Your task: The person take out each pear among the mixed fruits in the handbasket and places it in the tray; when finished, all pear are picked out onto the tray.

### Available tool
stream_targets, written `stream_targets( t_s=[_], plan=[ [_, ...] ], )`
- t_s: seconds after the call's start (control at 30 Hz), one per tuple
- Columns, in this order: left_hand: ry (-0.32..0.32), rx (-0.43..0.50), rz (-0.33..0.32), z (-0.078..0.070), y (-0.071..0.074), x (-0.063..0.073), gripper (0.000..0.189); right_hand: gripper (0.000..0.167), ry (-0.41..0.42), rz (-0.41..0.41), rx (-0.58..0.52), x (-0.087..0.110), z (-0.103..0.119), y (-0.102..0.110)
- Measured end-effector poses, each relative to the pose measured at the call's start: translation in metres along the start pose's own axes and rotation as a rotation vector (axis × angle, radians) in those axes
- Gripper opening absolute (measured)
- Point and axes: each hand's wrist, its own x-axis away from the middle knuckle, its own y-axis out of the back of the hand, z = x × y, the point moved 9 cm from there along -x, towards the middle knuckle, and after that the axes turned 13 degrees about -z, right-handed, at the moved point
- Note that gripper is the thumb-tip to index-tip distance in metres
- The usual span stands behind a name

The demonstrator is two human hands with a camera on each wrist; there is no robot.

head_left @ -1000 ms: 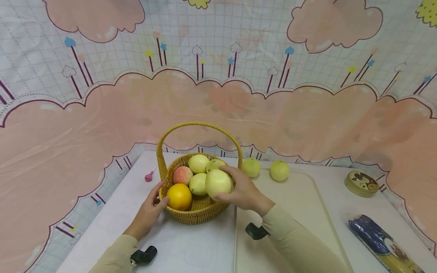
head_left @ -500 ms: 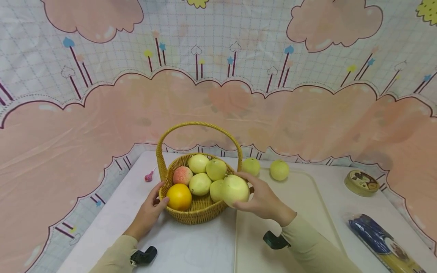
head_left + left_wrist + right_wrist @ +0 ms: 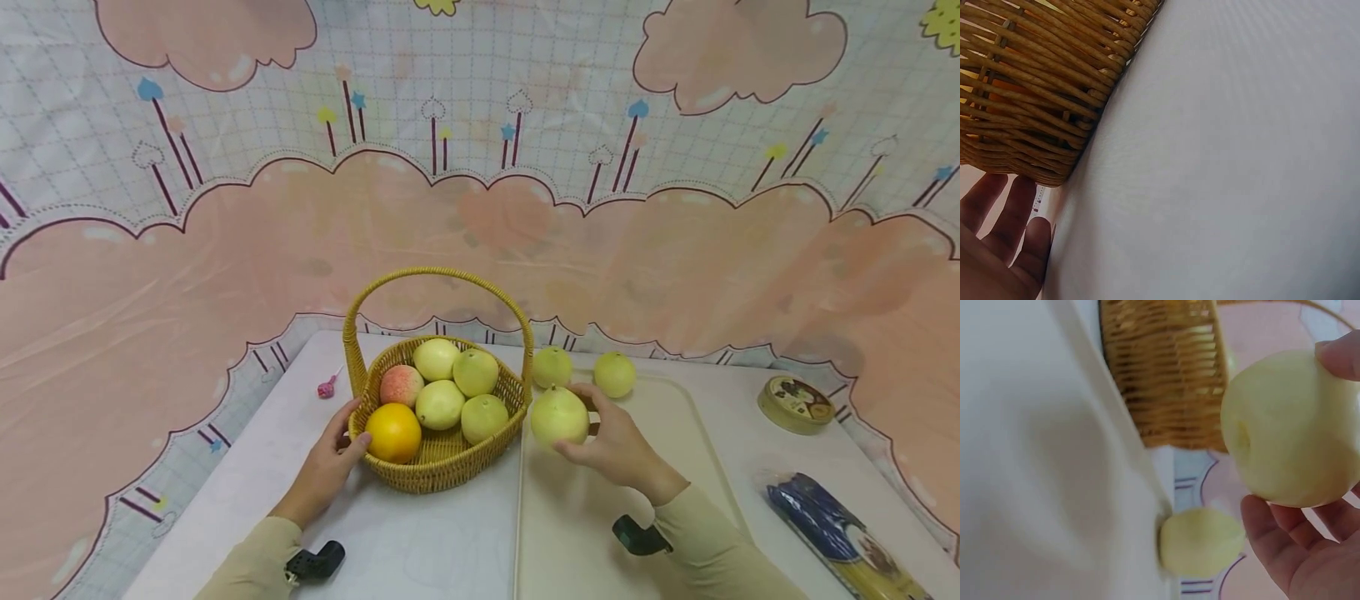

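A round yellow-green pear (image 3: 559, 417) with a short stem is held by my right hand (image 3: 621, 443), thumb on one side and fingers on the other. It hangs over the left part of the beige tray (image 3: 630, 492), just right of the wicker basket (image 3: 438, 477). In the right wrist view the pear (image 3: 1294, 428) shows its dimpled end. My left hand (image 3: 326, 461) grips the basket's left rim, thumb over the edge, fingers along the outside wall. Inside the basket lie an orange (image 3: 394, 433), a peach (image 3: 401, 386) and several yellow-green fruits (image 3: 440, 405).
Two more yellow-green fruits, one behind the held pear (image 3: 552, 367) and one to its right (image 3: 614, 375), sit at the tray's far end. A lollipop (image 3: 327, 388) lies left of the basket. At the right are a round tin (image 3: 797, 404) and a blue-and-yellow packet (image 3: 836, 529).
My right hand has carried the pear rightward from over the basket to over the tray, uncovering the fruits at the basket's right side. My left hand has stayed on the rim.
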Motion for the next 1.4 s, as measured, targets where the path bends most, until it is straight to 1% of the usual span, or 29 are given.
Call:
stream_targets(
  t_s=[0.1,0.27,0.43,0.63,0.97,1.17,1.27,1.4],
  plan=[
    [0.002,0.004,0.001,0.001,0.0,0.0,0.066,0.072,-0.042,-0.006,0.009,-0.001,-0.012,0.002],
    [0.003,0.01,0.002,0.001,0.0,0.0,0.066,0.077,-0.084,-0.027,0.026,-0.004,-0.028,0.005],
    [0.009,0.01,0.004,0.001,0.0,0.001,0.066,0.074,-0.125,-0.041,0.041,-0.006,-0.04,0.006],
    [0.0,0.012,0.001,0.0,0.001,0.0,0.066,0.074,-0.188,-0.047,0.056,-0.013,-0.058,0.0],
    [0.007,0.009,-0.002,-0.001,0.0,0.002,0.066,0.077,-0.24,-0.077,0.067,-0.02,-0.072,-0.011],
    [0.01,0.009,-0.006,-0.001,-0.001,0.002,0.066,0.075,-0.238,-0.096,0.077,-0.02,-0.077,-0.015],
    [0.008,0.015,-0.002,-0.001,-0.001,0.002,0.066,0.074,-0.254,-0.094,0.074,-0.02,-0.081,-0.018],
    [0.004,0.012,-0.003,0.0,0.0,0.001,0.066,0.075,-0.296,-0.074,0.06,-0.022,-0.088,-0.023]
  ],
)
